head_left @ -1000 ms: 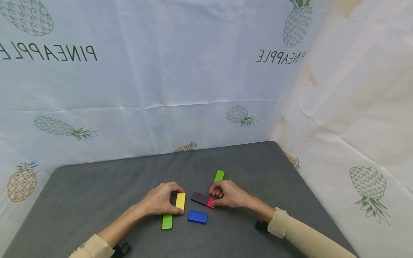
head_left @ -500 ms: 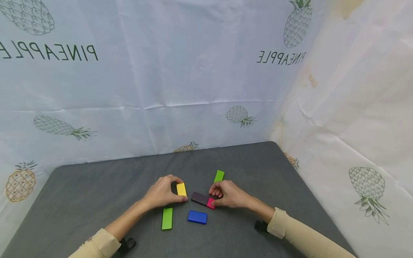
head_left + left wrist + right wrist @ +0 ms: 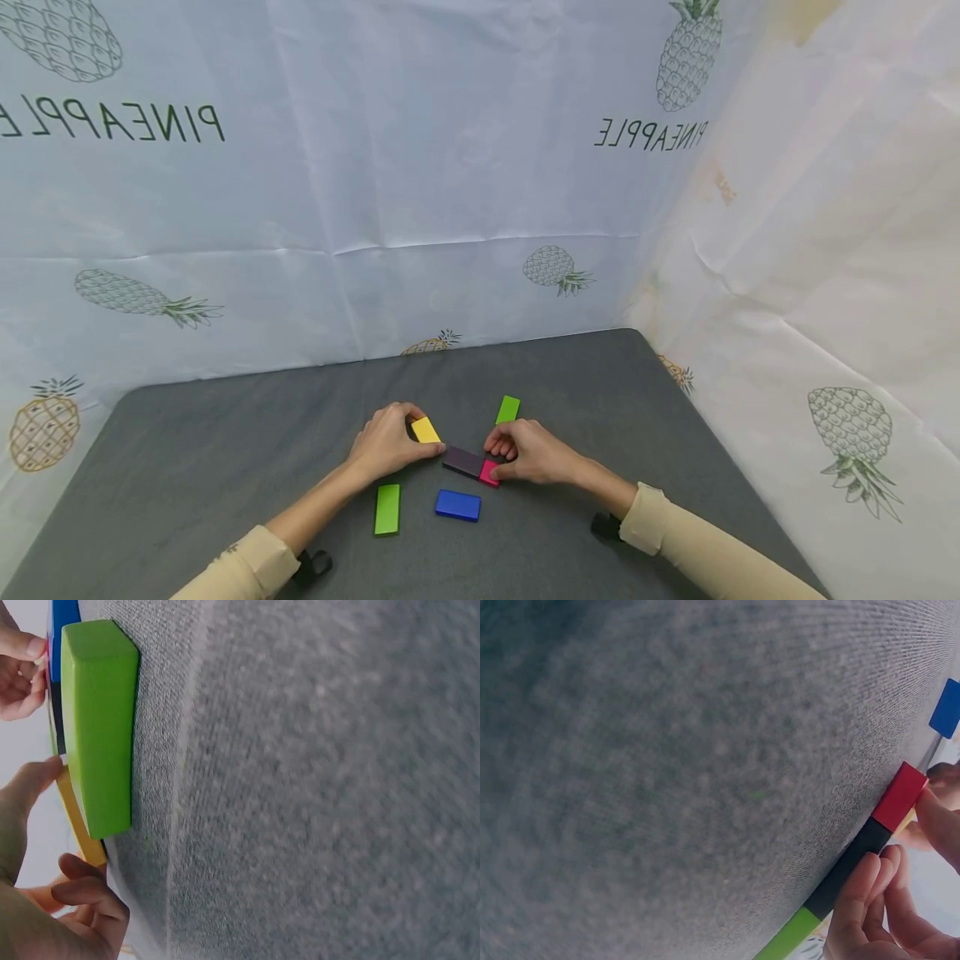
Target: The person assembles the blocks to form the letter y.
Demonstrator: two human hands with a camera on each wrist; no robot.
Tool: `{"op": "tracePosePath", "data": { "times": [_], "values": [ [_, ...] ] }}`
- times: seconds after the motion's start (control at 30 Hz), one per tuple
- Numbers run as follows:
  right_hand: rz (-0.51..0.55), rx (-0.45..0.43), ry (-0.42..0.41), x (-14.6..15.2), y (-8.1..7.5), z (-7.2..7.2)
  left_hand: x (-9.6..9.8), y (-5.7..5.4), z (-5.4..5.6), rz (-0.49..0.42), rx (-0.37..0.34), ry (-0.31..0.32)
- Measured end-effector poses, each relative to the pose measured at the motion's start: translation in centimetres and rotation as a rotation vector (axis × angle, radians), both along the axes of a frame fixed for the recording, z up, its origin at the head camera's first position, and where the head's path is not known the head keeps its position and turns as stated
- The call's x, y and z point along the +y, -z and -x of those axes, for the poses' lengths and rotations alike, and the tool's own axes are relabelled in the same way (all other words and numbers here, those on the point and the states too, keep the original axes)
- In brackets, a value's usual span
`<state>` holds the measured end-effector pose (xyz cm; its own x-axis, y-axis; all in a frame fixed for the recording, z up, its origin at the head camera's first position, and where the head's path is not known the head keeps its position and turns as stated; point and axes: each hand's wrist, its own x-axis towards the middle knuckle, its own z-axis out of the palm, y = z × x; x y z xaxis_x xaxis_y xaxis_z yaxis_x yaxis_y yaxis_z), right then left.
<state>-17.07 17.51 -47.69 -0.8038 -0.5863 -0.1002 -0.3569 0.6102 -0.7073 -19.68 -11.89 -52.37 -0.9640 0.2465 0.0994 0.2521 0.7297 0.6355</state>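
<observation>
My left hand pinches a yellow block between thumb and fingers, tilted beside the far-left end of a dark block. A small red block adjoins that dark block's right end. On the red block rests the thumb of my right hand, its other fingers curled. In the right wrist view those fingers touch a dark block lined up between the red block and a green block. Whether both views show the same dark block, I cannot tell.
A blue block lies nearer me, in front of the dark one. To its left is another green block; the far green block is partly hidden by my right hand. All lie on a grey cloth-covered table, with printed curtains behind.
My left hand has carried the yellow block away from the near green block, up and right toward the dark block, and turned it. The right hand has stayed put.
</observation>
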Motion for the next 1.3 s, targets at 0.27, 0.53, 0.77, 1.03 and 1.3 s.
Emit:
{"op": "tracePosePath", "data": {
  "times": [0.27,0.53,0.77,1.03,1.3],
  "values": [
    [0.012,0.011,-0.011,0.2,0.2,0.0,0.4,0.4,-0.3,-0.014,0.040,-0.022],
    [0.008,0.009,-0.013,0.2,0.1,0.0,0.0,-2.7,-1.0,-0.107,-0.057,0.019],
    [0.011,0.011,-0.012,0.2,0.2,0.0,-0.8,-3.1,-0.4,-0.148,-0.102,0.035],
    [0.013,0.011,-0.012,0.1,0.2,0.0,-1.2,-2.8,-0.7,-0.145,-0.126,0.038],
    [-0.005,-0.003,0.001,0.1,0.2,0.1,-1.2,-3.0,-1.4,-0.149,-0.129,0.031]
  ]
}}
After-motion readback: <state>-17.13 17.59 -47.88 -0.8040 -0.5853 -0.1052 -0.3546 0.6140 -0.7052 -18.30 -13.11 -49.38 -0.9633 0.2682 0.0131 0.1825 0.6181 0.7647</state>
